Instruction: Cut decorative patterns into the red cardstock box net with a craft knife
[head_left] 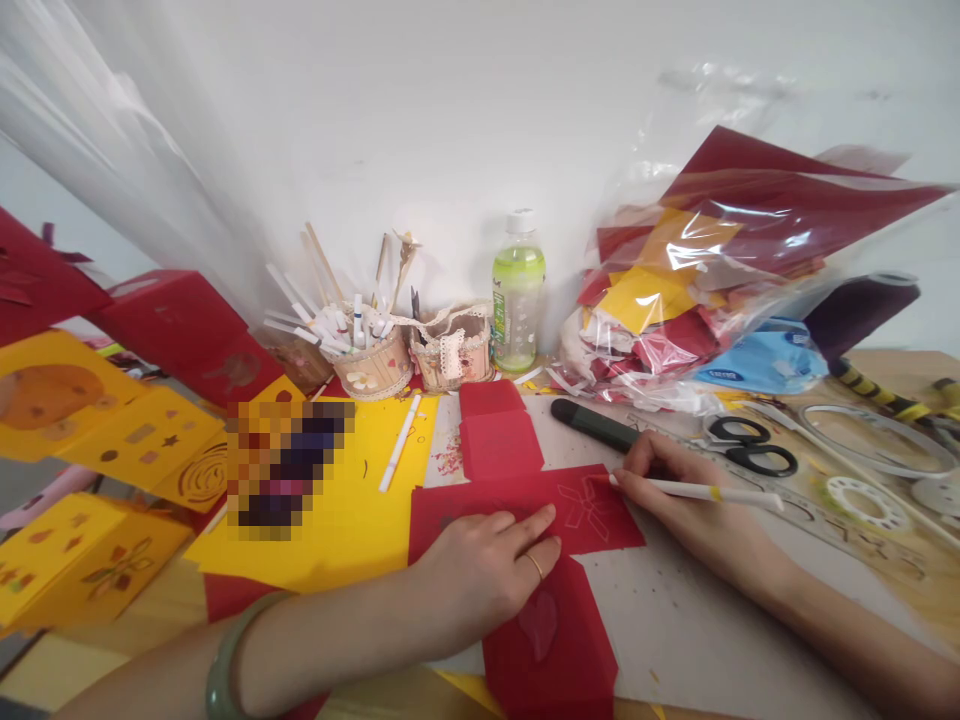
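A red paper cutout [540,490] in a cross-shaped box layout lies on a pale work mat [645,610]. My left hand [487,560] rests flat on its middle, fingers stretched out and holding nothing; a ring is on one finger. In my right hand [675,500] is a slim white marker pen [720,491] with a yellow band, its tip at the paper's right flap. Beside the tip, a flower outline [585,508] shows in pale lines on that flap. A heart-like shape [538,625] marks the lower flap.
Yellow sheets [360,500] lie left, with a white marker [400,443] on them. Behind stand pen holders [373,365] and a green drink bottle [517,290]. On the right are a dark-handled cutter [592,425], scissors [757,458] and a bag of paper [675,300]. Decorated yellow boxes [82,560] stand left.
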